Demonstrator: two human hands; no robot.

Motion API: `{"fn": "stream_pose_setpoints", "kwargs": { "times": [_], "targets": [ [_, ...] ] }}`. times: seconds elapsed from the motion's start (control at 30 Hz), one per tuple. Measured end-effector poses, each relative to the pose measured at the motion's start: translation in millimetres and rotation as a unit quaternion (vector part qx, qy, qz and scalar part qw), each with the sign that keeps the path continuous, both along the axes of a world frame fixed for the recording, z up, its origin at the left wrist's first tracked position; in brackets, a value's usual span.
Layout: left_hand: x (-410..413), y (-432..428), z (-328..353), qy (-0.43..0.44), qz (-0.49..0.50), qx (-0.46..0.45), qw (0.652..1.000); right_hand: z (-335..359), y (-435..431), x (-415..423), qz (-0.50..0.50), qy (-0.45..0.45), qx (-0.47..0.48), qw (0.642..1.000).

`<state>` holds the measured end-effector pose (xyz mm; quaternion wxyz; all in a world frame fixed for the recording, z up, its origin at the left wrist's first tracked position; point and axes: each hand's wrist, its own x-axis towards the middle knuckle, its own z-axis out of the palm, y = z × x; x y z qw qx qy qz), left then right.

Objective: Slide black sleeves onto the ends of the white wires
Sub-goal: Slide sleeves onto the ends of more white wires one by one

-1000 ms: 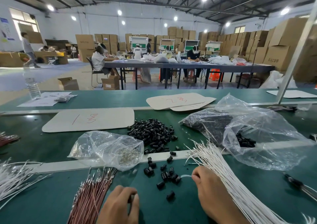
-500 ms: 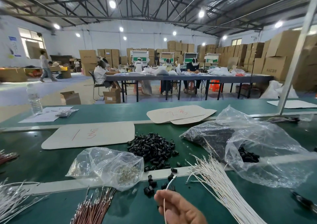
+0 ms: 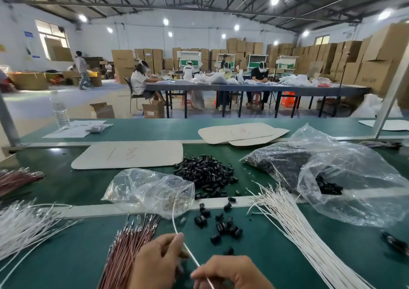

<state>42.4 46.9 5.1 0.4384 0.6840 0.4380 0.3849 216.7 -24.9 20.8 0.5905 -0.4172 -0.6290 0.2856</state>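
My left hand (image 3: 158, 260) and my right hand (image 3: 230, 273) both pinch one white wire (image 3: 176, 224) at the bottom middle; its free end rises toward the small plastic bag. A few loose black sleeves (image 3: 223, 224) lie on the green belt just beyond my hands. A bigger heap of black sleeves (image 3: 207, 174) sits farther back. The bundle of white wires (image 3: 294, 226) fans out to the right of my hands. I cannot tell whether a sleeve sits between my left fingers.
A bundle of reddish wires (image 3: 128, 246) lies left of my hands, more white wires (image 3: 24, 224) at far left. A small clear bag (image 3: 150, 189) and a large clear bag with sleeves (image 3: 345, 184) rest on the belt (image 3: 66, 266). Cardboard sheets (image 3: 128, 155) lie behind.
My right hand lifted one white wire off the bundle and carried it leftward. My left hand has come back into view and taken hold of the same wire.
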Motion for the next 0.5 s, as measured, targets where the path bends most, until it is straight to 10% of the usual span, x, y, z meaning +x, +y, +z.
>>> {"fn": "stream_pose_setpoints", "kwargs": {
  "times": [0.2, 0.5],
  "targets": [
    [-21.2, 13.8, -12.3, 0.371, 0.098, 0.227, 0.895, -19.6, -39.4, -2.5, -0.375, -0.349, 0.082, 0.855],
    [-18.3, 20.0, -20.7, 0.362, 0.106, 0.256, 0.890, 9.2, -50.1, 15.3, -0.381, -0.340, 0.182, 0.840]
  ]
}}
